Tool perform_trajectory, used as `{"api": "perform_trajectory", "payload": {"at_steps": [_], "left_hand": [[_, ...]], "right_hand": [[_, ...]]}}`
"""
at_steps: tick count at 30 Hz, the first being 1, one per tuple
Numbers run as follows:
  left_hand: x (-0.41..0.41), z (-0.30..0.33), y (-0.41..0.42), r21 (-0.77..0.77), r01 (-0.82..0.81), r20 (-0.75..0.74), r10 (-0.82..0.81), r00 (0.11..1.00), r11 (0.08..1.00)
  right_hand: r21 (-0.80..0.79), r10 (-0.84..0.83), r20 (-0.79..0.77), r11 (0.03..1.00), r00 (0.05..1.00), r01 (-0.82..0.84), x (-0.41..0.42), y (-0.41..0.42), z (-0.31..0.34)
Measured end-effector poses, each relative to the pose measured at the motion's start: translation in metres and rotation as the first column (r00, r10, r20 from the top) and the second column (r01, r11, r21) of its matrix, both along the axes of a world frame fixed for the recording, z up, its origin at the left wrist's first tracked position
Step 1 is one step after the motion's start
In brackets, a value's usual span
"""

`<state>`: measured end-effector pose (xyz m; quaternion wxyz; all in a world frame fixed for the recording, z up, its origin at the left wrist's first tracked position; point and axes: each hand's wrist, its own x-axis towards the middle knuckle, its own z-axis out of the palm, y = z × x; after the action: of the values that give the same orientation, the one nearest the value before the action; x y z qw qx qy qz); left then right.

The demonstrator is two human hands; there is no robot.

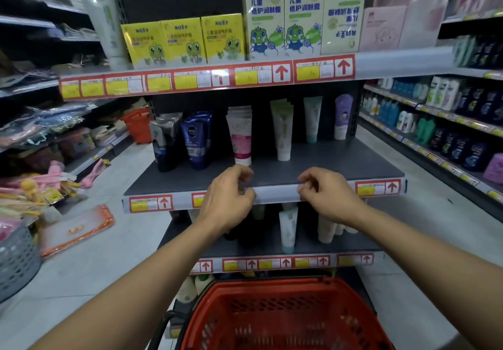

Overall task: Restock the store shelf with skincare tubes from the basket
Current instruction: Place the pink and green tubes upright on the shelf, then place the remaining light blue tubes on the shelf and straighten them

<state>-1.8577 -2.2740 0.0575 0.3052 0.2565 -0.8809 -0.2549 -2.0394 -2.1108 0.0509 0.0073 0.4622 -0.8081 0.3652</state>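
Observation:
The dark grey middle shelf [340,161] holds upright skincare tubes in short rows: grey-black tubes [163,142], blue tubes [197,140], white-pink tubes [241,137], white-green tubes [283,129], a teal-capped tube [312,118] and a purple one [343,115]. My left hand [231,197] and my right hand [326,194] both pinch the clear price strip [277,193] on that shelf's front edge. No tube is in either hand. The red basket [272,284] stands below me and its mesh floor looks bare. A few more tubes [288,227] stand on the shelf beneath.
Yellow boxes [182,41] and tall frog-print boxes [285,12] fill the top shelf. A grey crate [16,262] and hanging goods crowd the left. A second red basket [137,125] sits on the floor behind. Bottle shelves [449,120] line the right aisle.

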Motion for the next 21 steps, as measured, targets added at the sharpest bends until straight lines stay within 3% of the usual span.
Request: {"api": "perform_trajectory", "payload": {"at_steps": [8, 15, 21], "left_hand": [[0.016, -0.046, 0.021, 0.053, 0.057, 0.041, -0.059, 0.997, 0.997], [0.021, -0.113, 0.031, 0.122, 0.101, 0.164, -0.120, 0.979, 0.987], [0.017, -0.190, 0.029, 0.229, 0.043, 0.303, -0.113, 0.946, 0.972]], "right_hand": [[0.074, 0.048, 0.034, 0.996, 0.998, -0.051, 0.028, 0.018, -0.047], [0.234, 0.095, 0.110, 0.965, 0.989, -0.119, 0.035, 0.018, -0.113], [0.488, 0.142, 0.219, 0.841, 0.965, -0.234, 0.016, 0.008, -0.184]]}}
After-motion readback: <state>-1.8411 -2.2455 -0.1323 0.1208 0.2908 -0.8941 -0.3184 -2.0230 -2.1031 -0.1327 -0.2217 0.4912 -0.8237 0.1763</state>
